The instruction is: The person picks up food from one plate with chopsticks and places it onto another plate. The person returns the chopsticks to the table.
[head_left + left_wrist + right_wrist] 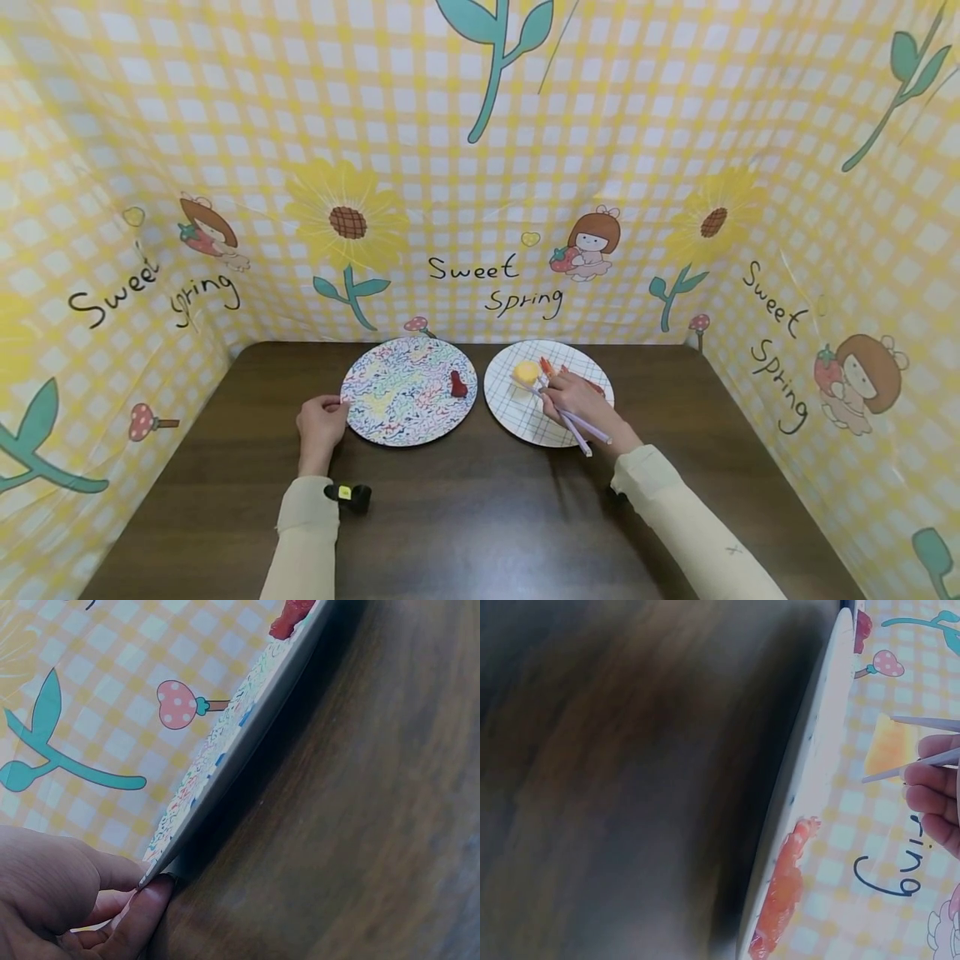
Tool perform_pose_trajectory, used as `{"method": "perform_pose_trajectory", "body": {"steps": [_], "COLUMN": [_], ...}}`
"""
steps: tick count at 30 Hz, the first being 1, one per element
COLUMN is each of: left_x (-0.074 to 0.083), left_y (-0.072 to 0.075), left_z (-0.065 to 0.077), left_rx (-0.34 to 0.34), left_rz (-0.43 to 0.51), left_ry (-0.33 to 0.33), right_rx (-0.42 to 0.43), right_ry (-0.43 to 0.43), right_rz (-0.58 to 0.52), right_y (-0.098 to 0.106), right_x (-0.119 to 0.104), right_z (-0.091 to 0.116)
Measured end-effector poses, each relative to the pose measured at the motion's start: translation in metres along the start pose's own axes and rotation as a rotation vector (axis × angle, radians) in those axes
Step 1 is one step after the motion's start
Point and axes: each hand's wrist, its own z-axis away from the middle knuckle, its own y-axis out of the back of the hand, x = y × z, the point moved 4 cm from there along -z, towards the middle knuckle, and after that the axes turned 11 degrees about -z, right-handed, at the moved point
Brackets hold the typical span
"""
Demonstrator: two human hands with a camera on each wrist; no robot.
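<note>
My left hand (322, 423) pinches the left rim of a round plate with a multicoloured squiggle pattern (397, 408), thumb above and a finger below in the left wrist view. A dark red piece (458, 384) lies on that plate's right side. In my right hand (577, 400) is a pair of pale purple chopsticks (587, 427), over a white plate with a grid pattern (517, 421). Between the chopstick tips is a yellow chunk (889, 746), raised above the plate in the right wrist view. An orange-red, shrimp-like piece (784, 889) lies on the grid plate, partly hidden by my hand in the head view.
Both plates stand near the back of a dark wooden table (450, 525), side by side with a narrow gap. Yellow checked cloth (465, 192) with printed flowers and figures walls the table at the back and on both sides.
</note>
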Motion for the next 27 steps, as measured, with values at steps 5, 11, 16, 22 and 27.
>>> {"method": "perform_pose_trajectory", "body": {"steps": [5, 11, 16, 22, 27], "left_x": [0.0, 0.0, 0.0, 0.0, -0.001], "left_y": [0.001, 0.002, 0.001, 0.0, -0.001], "left_z": [-0.001, 0.001, 0.001, 0.0, -0.001], "left_rx": [0.014, 0.012, 0.009, 0.017, 0.025], "left_rz": [0.002, 0.001, 0.003, 0.011, 0.007], "left_ry": [-0.007, -0.009, -0.008, -0.007, -0.002], "right_rx": [0.031, 0.044, 0.035, 0.034, 0.032], "right_ry": [0.032, 0.033, 0.031, 0.082, 0.1], "right_rz": [-0.011, -0.037, -0.038, -0.036, -0.034], "right_y": [0.0, 0.001, 0.002, -0.001, -0.005], "right_x": [-0.003, -0.011, -0.017, -0.024, -0.029], "right_z": [-0.004, -0.01, -0.016, -0.024, -0.029]}}
